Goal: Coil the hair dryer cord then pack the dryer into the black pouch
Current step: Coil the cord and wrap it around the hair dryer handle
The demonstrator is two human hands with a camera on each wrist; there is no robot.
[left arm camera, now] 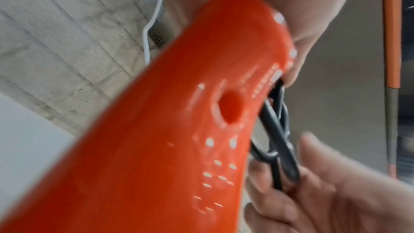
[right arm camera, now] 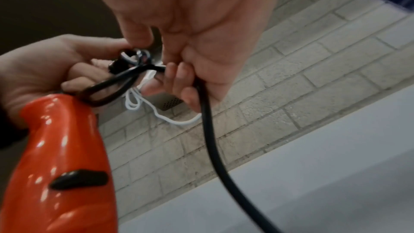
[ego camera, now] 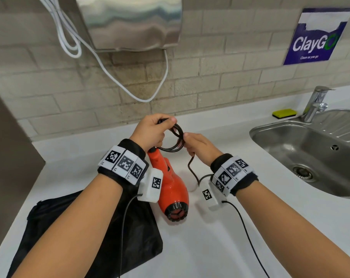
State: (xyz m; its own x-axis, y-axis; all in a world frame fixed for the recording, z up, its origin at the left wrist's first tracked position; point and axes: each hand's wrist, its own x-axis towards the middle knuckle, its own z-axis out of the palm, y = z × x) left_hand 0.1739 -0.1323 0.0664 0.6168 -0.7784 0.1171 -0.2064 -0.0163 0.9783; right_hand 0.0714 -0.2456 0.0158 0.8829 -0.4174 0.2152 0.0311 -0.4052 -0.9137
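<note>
While both hands work above the white counter (ego camera: pixel 220 227), the scene reads as follows:

Left hand: the left hand (ego camera: pixel 150 133) has its fingers curled round the handle end of the hair dryer (ego camera: pixel 173 189) and round the gathered black loops of the cord (ego camera: pixel 175 137); the thumb lies on top of the loops

Right hand: the right hand (ego camera: pixel 200 146) has its fingers curled round the cord just beside the loops; in the right wrist view the loose length runs through the closed fingers (right arm camera: pixel 179 77) and hangs down toward the counter

Hair dryer: orange, held above the counter with the handle up by the left hand and the barrel pointing down and toward the person; a black switch (right arm camera: pixel 78 179) shows on the handle

Cord: a few loops between the two hands; the rest trails down under the right wrist

Black pouch: the black pouch (ego camera: pixel 80 227) lies flat on the counter under the left forearm, near the dryer's barrel

Surroundings: a steel sink (ego camera: pixel 310 153) with a tap (ego camera: pixel 315 103) lies to the right; a yellow sponge (ego camera: pixel 284 113) sits by the wall; a white cable (ego camera: pixel 110 63) hangs on the brick wall
</note>
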